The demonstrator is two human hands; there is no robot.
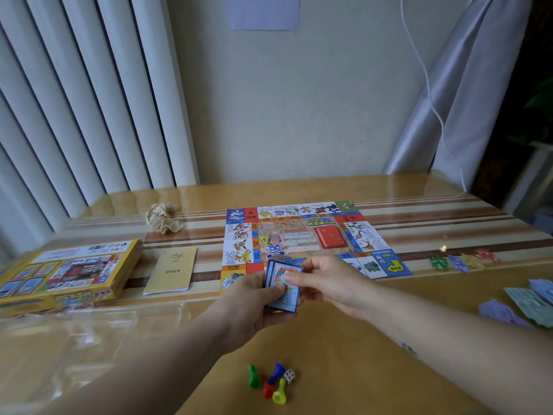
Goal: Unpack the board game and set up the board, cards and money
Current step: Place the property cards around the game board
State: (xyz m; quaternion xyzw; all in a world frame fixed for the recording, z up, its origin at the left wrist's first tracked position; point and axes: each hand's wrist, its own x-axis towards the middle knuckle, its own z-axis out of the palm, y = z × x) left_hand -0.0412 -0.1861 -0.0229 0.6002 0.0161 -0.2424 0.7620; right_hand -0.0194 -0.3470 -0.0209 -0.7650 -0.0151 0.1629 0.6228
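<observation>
Nearest to me, four pawns (269, 383) and a die (289, 376) lie grouped on the table (374, 339), with clear plastic wrap (74, 339) to the left.

Beyond them, my left hand (254, 304) grips the card deck (282, 287) from underneath, fingers curled round its left edge. My right hand (326, 280) pinches the top card between thumb and fingers. The deck is held in the air above the near edge of the board (302, 241).

Risk: if the pinch drags more than one card, or the left grip loosens, cards probably spill onto the board and scatter. A dropped deck may also shift the thin board sheet.

Orientation: the deck faces up. Its long axis runs away from me, leaning slightly left at the far end; the picture end points toward the board, the text end toward me.

Further out, a red card stack (330, 238) sits on the board's centre. The box (68, 271) and a booklet (172, 272) lie left; money (526, 301) lies right.
</observation>
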